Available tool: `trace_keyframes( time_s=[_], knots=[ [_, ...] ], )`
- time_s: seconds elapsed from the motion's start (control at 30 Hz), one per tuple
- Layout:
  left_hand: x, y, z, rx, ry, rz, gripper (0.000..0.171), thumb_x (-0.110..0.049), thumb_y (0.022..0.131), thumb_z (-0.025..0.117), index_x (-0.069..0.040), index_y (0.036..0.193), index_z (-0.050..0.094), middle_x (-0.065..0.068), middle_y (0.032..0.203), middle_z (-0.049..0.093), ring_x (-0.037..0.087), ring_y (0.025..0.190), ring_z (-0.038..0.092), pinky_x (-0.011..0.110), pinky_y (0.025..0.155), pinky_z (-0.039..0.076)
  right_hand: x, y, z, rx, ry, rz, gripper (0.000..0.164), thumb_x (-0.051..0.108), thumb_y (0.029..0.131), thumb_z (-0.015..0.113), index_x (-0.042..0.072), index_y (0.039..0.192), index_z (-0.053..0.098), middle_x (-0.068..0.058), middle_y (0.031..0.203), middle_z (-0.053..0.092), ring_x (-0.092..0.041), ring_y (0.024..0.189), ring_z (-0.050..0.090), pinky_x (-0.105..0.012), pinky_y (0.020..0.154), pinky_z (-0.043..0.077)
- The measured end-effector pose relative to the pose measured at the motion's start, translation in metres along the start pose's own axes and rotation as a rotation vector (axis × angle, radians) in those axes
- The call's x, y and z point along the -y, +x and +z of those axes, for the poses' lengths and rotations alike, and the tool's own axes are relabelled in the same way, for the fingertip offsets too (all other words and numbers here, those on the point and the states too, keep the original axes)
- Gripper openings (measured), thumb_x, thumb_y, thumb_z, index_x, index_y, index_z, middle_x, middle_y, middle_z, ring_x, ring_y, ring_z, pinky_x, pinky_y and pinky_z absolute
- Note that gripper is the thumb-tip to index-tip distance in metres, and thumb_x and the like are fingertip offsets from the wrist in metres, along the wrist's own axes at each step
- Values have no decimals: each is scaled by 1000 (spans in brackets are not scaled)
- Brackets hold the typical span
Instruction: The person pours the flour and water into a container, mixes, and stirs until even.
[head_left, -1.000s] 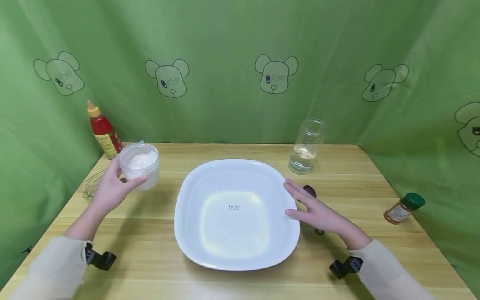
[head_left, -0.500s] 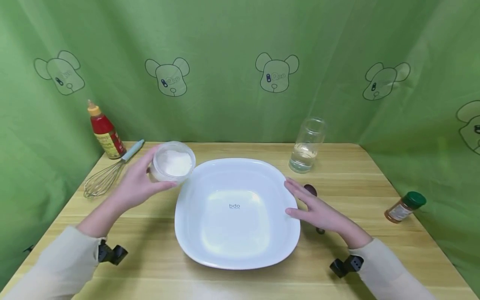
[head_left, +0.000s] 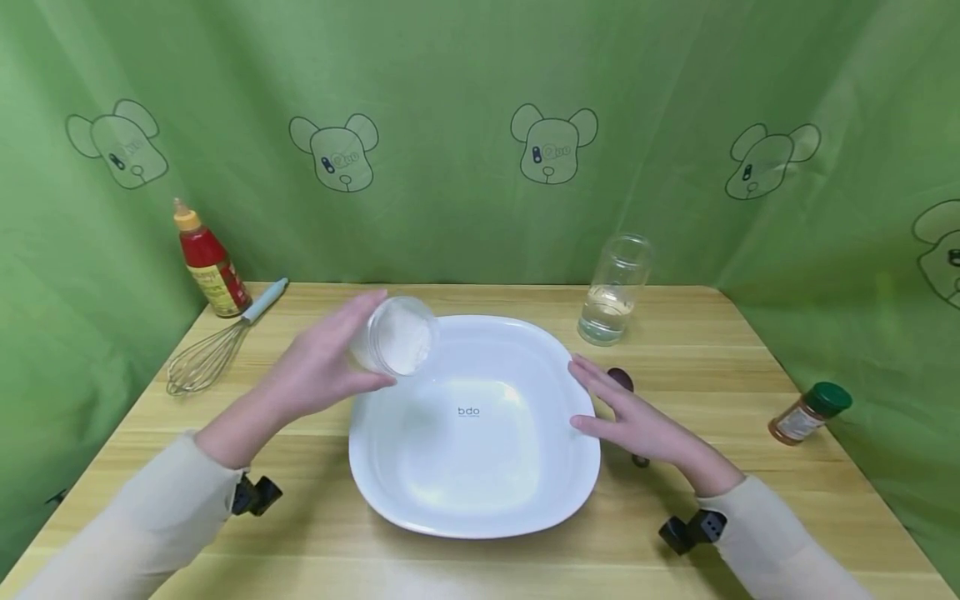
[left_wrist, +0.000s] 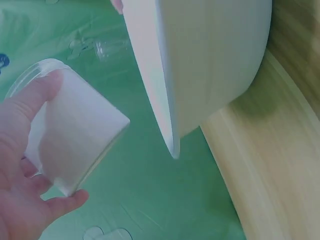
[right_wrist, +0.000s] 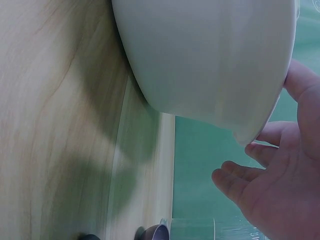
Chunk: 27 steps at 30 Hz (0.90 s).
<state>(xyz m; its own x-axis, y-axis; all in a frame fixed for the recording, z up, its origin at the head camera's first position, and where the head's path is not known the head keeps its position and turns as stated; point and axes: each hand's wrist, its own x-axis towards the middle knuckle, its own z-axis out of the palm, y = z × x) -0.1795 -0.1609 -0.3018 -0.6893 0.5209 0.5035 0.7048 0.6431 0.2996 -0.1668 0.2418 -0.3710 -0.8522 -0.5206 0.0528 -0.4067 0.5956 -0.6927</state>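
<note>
A clear plastic jar of white powder (head_left: 403, 337) is in my left hand (head_left: 318, 354), tilted with its mouth toward the right, over the left rim of a white basin (head_left: 472, 508). The left wrist view shows my thumb and fingers gripping the jar (left_wrist: 80, 130) from opposite sides, the powder lying against its wall. The basin stands on the table, its inside bare around a "bdo" mark. My right hand (head_left: 630, 421) rests on the basin's right rim with fingers fairly straight; in the right wrist view the thumb and fingertips touch the basin's edge (right_wrist: 250, 120).
A whisk (head_left: 217, 350) and a red sauce bottle (head_left: 213, 271) are at the back left. A glass of clear liquid (head_left: 607, 308) stands behind the basin's right side. A dark spoon (head_left: 620, 379) lies partly under my right hand. A green-capped spice jar (head_left: 806, 412) stands far right.
My left hand has carried the jar rightward from beside the whisk to the basin's left rim, tipping it more to the right. The whisk has come into full view. My right hand has stayed put.
</note>
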Motion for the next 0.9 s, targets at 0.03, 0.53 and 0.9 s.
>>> trace_keyframes(
  time_s=[0.03,0.53,0.9],
  knots=[
    [-1,1,1,2,21,22,99,-26,62,86,-5,142,31,16,139,38,31,124,39,45,96,38,0,0,0,-1,-1,-1,73,30,90,60,3,145,20,-12,151,7,-37,135,6,-58,102,13],
    [-14,4,13,100,243,177,95,-33,66,82,-1,140,31,16,141,36,31,130,31,50,99,32,0,0,0,9,-6,12,73,31,91,59,4,146,20,-11,152,6,-37,135,5,-60,102,13],
    [-19,4,18,156,372,263,89,-34,68,81,-3,139,35,14,138,40,30,129,32,48,100,31,-1,0,1,-1,3,-25,72,27,91,60,2,145,20,-12,151,7,-36,135,6,-59,102,13]
  ],
)
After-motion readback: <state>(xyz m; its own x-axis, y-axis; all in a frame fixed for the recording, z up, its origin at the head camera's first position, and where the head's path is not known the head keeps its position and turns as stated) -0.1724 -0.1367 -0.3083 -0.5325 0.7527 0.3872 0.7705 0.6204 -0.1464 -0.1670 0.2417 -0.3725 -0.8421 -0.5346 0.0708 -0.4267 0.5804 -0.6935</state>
